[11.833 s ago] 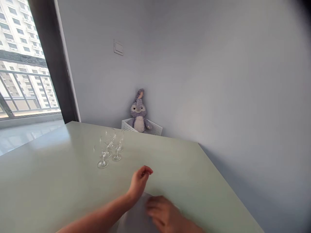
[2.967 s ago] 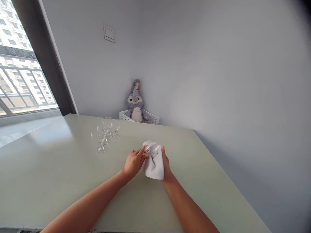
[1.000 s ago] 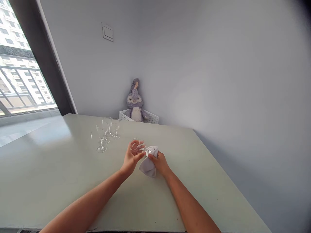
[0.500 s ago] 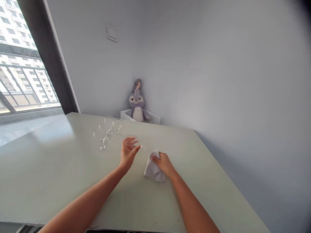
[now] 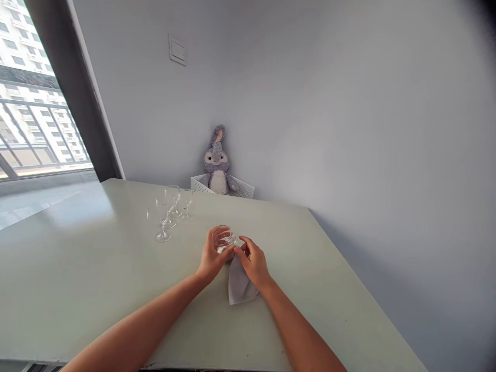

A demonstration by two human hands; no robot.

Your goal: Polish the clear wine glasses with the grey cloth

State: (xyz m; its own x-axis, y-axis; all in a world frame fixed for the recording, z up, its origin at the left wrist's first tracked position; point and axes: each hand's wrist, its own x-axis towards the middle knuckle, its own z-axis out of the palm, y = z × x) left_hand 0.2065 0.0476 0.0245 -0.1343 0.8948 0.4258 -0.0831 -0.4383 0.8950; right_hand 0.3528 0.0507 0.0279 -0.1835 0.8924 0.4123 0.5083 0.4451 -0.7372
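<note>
My left hand [image 5: 211, 256] grips a clear stemmed wine glass [image 5: 223, 238] by its bowl, just above the table. My right hand [image 5: 253, 262] sits right beside it, fingers pinching the top of a pale grey cloth [image 5: 240, 285], whose lower part spreads down onto the tabletop. The fingers of both hands nearly meet at the glass, and they hide its stem and foot. To the left, several similar glasses [image 5: 163, 222] stand upright in a tight group on the pale green table [image 5: 77, 248].
A plush grey-purple rabbit [image 5: 217, 168] sits in a white perforated basket [image 5: 242, 190] behind the table's far edge. A wall switch [image 5: 177, 50] is above it. A window [image 5: 39, 119] is at the left, and the table's right edge runs down beside my right arm.
My right hand has come left with the cloth, up against the glass. The glass has shifted slightly right, and the cloth now trails down from my right hand.
</note>
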